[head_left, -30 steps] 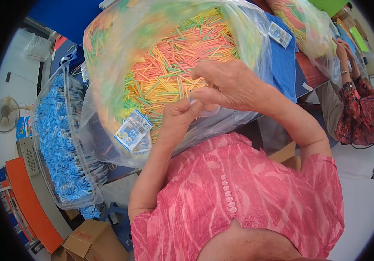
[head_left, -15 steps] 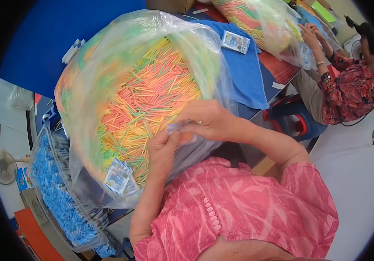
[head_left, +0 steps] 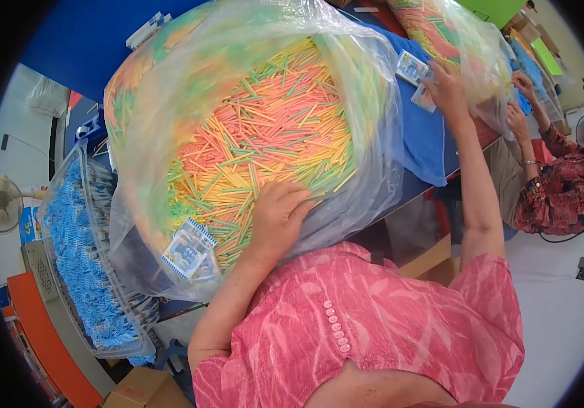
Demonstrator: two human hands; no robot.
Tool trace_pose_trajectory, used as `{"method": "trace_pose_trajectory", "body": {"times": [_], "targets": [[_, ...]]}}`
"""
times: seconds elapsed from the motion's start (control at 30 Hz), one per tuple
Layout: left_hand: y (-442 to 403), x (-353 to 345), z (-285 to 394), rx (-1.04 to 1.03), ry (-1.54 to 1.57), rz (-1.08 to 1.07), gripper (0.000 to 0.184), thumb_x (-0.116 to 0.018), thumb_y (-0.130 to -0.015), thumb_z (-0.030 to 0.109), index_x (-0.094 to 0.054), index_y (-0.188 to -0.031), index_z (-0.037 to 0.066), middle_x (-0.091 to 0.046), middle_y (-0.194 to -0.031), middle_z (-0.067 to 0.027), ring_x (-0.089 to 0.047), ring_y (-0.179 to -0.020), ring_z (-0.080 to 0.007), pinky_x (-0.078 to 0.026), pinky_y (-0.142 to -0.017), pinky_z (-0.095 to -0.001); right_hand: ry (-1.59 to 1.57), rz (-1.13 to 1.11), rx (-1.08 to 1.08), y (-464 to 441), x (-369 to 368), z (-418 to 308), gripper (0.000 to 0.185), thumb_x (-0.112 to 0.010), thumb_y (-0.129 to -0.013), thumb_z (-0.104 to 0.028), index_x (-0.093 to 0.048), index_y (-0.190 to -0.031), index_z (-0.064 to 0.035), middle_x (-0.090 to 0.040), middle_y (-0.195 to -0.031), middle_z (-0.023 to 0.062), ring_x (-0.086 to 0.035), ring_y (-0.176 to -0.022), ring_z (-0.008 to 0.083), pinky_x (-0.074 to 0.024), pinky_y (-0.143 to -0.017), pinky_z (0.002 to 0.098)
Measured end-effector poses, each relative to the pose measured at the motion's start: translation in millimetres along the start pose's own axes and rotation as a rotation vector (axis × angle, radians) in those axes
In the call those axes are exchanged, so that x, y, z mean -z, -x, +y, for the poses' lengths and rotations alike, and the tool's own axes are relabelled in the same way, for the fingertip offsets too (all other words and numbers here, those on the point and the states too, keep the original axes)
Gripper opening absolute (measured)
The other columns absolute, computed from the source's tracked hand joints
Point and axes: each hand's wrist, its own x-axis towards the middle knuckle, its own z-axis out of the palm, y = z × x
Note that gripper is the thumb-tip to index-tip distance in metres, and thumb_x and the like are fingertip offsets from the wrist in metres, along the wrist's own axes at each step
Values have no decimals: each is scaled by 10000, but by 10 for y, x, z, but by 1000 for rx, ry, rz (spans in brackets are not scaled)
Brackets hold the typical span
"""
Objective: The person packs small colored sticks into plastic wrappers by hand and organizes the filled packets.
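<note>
While the left hand (head_left: 278, 216) rests over the near edge of the sticks (head_left: 265, 129), its fingers are bent together with the thumb beside them; whether it has hold of a stick cannot be told. Use light pressure here, as thin sticks are likely to bend. The sticks lie loose, at many angles, inside a large clear bag (head_left: 377, 109) with its mouth wide open. A single packet (head_left: 190, 250) lies slanted at the bag's near left. Left of the bag stands a tub (head_left: 132, 351) filled with blue packets (head_left: 81, 251).

Farther out, the right hand (head_left: 447, 88) is over a blue cloth (head_left: 424, 149) on the counter (head_left: 455, 153). Its fingers are partly bent, with the tips at the lower packet (head_left: 423, 100); a firm grip cannot be confirmed. The upper packet (head_left: 412, 66) lies just beside it. For clean handling, touch the packet by its edge, keep it flat and avoid rucking the cloth.

Beyond are a second bag (head_left: 482, 58) of sticks and a co-worker's hands (head_left: 518, 119).
</note>
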Motion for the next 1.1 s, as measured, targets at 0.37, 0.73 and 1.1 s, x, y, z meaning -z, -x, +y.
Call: {"method": "trace_pose_trajectory", "body": {"times": [0.37, 0.73, 1.1], "targets": [[28, 45, 29, -32, 57, 12, 194, -749, -727, 44, -708, -917, 51, -676, -911, -79, -613, -849, -253, -482, -741, -345, -343, -638, 425, -200, -229, -1807, 57, -550, -757, -22, -597, -788, -13, -608, -865, 145, -625, -846, 336, -497, -737, 432], [44, 102, -61, 54, 171, 58, 141, -726, -789, 59, -713, -928, 36, -679, -890, -80, -615, -837, -215, -484, -740, -306, -254, -731, 497, -232, -321, -1807, 84, -562, -734, -25, -641, -758, -8, -641, -881, 163, -642, -849, 343, -508, -739, 435], [-64, 199, 14, 266, 422, 108, 104, -685, -847, 41, -711, -942, 7, -674, -880, -58, -602, -794, -116, -468, -676, -244, -599, -735, 375, -495, -113, -1608, 89, -631, -676, -47, -590, -712, 23, -554, -662, 125, -592, -657, 260, -472, -602, 342]]}}
